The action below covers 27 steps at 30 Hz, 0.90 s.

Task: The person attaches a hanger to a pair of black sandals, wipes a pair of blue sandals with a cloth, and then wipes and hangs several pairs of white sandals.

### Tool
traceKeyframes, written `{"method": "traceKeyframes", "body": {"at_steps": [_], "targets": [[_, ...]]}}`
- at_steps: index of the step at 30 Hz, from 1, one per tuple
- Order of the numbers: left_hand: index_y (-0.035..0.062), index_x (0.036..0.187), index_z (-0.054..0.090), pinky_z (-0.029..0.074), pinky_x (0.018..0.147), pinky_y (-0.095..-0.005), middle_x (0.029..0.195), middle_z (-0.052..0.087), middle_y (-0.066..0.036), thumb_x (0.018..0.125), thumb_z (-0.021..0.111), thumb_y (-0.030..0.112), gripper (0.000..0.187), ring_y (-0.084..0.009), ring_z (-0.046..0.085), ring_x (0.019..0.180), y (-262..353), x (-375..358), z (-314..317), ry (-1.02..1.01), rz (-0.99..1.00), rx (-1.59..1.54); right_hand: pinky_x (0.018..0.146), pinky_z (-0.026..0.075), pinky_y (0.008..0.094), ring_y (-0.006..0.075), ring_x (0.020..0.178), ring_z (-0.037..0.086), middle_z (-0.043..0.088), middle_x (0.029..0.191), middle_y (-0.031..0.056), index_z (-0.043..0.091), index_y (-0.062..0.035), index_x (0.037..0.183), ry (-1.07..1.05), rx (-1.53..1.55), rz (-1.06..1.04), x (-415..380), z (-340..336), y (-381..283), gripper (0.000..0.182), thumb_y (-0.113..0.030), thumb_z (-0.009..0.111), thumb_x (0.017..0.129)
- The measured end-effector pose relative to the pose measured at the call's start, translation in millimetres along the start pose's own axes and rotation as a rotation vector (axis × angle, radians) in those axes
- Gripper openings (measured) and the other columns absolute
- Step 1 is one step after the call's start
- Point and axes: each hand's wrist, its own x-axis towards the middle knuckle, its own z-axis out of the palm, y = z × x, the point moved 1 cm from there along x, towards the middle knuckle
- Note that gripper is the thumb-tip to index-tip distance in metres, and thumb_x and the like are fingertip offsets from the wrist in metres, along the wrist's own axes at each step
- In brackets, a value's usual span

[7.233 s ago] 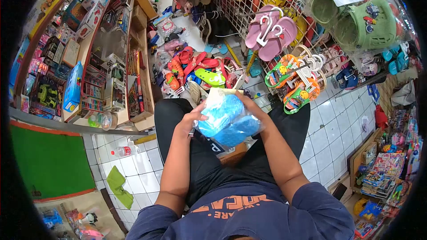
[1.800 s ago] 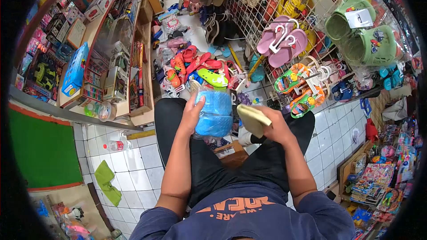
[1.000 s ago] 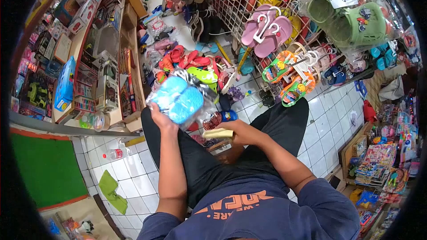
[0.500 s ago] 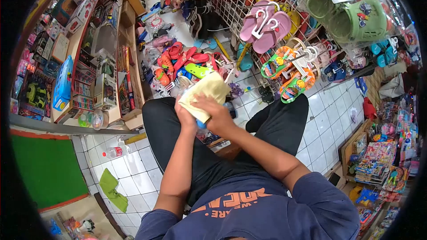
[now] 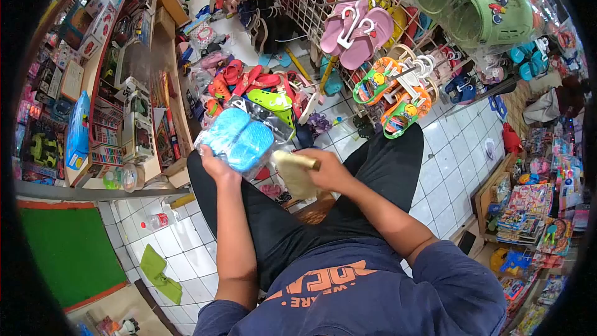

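Note:
My left hand is closed on a pair of blue sandals wrapped in clear plastic, their textured soles facing up. Gripped in my right hand is a pale yellow cloth, which hangs beside the sandals and is partly smeared by motion. Just beyond the wrapped pair, a lime-green clog lies against a heap of red and pink children's shoes.
A wire rack ahead holds pink slippers, orange-green sandals and bagged green clogs. Shelves of boxed toys stand left. On the tiled floor lie a bottle and a green cloth.
The yellow cloth has come off the wrapped sandals, moving right and down with my right hand. My left hand has shifted left, and the blue soles now show.

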Motion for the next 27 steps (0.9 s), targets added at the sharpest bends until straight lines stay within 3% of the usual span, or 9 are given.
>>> {"method": "traceKeyframes", "body": {"at_steps": [6, 9, 11, 13, 15, 16, 20, 24, 27], "targets": [[-0.0014, 0.129, 0.047, 0.044, 0.097, -0.0472, 0.124, 0.057, -0.019, 0.102, 0.027, 0.036, 0.050, -0.0349, 0.057, 0.111, -4.7, -14.8, 10.9, 0.005, -0.142, 0.031, 0.078, 0.047, 0.0271, 0.0118, 0.088, 0.060, 0.066, 0.095, 0.0060, 0.063, -0.0007, 0.114, 0.337, 0.052, 0.193, 14.4, -54.7, 31.2, 0.031, -0.013, 0.067, 0.086], [-0.0011, 0.127, 0.049, 0.045, 0.096, -0.0463, 0.122, 0.058, -0.018, 0.102, 0.029, 0.034, 0.048, -0.0340, 0.058, 0.109, -11.3, -15.7, 11.6, -0.035, -0.200, 0.029, 0.079, 0.050, 0.0253, 0.0124, 0.092, 0.063, 0.067, 0.101, 0.0084, 0.061, 0.0004, 0.113, 0.497, 0.425, 0.364, 25.4, -76.8, 48.5, 0.028, -0.014, 0.064, 0.088], [-0.0009, 0.127, 0.049, 0.045, 0.096, -0.0462, 0.122, 0.058, -0.018, 0.102, 0.030, 0.034, 0.047, -0.0339, 0.058, 0.109, -13.3, -17.1, 15.2, -0.016, -0.217, 0.067, 0.083, 0.054, 0.0293, 0.0169, 0.093, 0.066, 0.066, 0.105, 0.0092, 0.058, -0.0010, 0.115, 0.653, 0.728, 0.404, 27.5, -89.7, 56.8, 0.028, -0.016, 0.059, 0.091], [-0.0012, 0.126, 0.049, 0.044, 0.096, -0.0458, 0.122, 0.058, -0.017, 0.102, 0.031, 0.033, 0.046, -0.0336, 0.058, 0.109, -15.3, -14.9, 13.8, -0.030, -0.220, 0.061, 0.091, 0.053, 0.0390, 0.0224, 0.101, 0.064, 0.063, 0.113, 0.0114, 0.053, -0.0023, 0.122, 0.637, 0.875, 0.347, 28.8, -100.4, 74.6, 0.033, -0.016, 0.053, 0.092], [-0.0018, 0.127, 0.049, 0.044, 0.097, -0.0456, 0.123, 0.058, -0.017, 0.102, 0.031, 0.034, 0.046, -0.0333, 0.057, 0.111, -15.9, -15.7, 13.8, -0.062, -0.237, 0.060, 0.096, 0.049, 0.0449, 0.0259, 0.110, 0.060, 0.057, 0.124, 0.0163, 0.046, -0.0009, 0.128, 0.680, 1.236, 0.169, 30.1, -103.2, 93.7, 0.040, -0.014, 0.051, 0.090], [-0.0018, 0.127, 0.049, 0.044, 0.097, -0.0456, 0.123, 0.058, -0.017, 0.102, 0.031, 0.034, 0.046, -0.0333, 0.057, 0.111, -15.1, -17.2, 17.7, -0.061, -0.240, 0.061, 0.100, 0.044, 0.0531, 0.0294, 0.117, 0.054, 0.051, 0.130, 0.0158, 0.043, -0.0043, 0.130, 0.721, 1.291, 0.188, 31.3, -103.3, 107.0, 0.043, -0.011, 0.049, 0.087], [-0.0025, 0.127, 0.048, 0.044, 0.097, -0.0457, 0.123, 0.058, -0.017, 0.102, 0.033, 0.035, 0.047, -0.0331, 0.057, 0.111, -19.7, -20.7, 26.6, -0.018, -0.282, 0.104, 0.099, 0.041, 0.0611, 0.0329, 0.119, 0.048, 0.049, 0.128, 0.0110, 0.043, -0.0114, 0.124, 0.868, 1.247, 0.551, 27.1, -99.2, 161.9, 0.043, -0.004, 0.046, 0.082], [-0.0020, 0.127, 0.048, 0.043, 0.098, -0.0458, 0.124, 0.057, -0.017, 0.102, 0.034, 0.036, 0.048, -0.0331, 0.057, 0.112, -29.5, -18.3, 32.3, -0.067, -0.312, 0.109, 0.095, 0.044, 0.0647, 0.0357, 0.119, 0.048, 0.045, 0.128, 0.0135, 0.043, -0.0108, 0.122, 1.005, 1.124, 0.690, 25.9, -96.2, 156.9, 0.045, 0.000, 0.045, 0.078], [-0.0006, 0.128, 0.048, 0.044, 0.097, -0.0453, 0.122, 0.058, -0.016, 0.101, 0.035, 0.036, 0.047, -0.0321, 0.057, 0.111, -36.5, -23.3, 40.6, -0.116, -0.370, 0.093, 0.092, 0.046, 0.0648, 0.0367, 0.120, 0.045, 0.043, 0.128, 0.0142, 0.042, -0.0097, 0.119, 1.026, 1.177, 0.483, 20.7, -96.6, 143.2, 0.042, 0.000, 0.045, 0.078]]}}
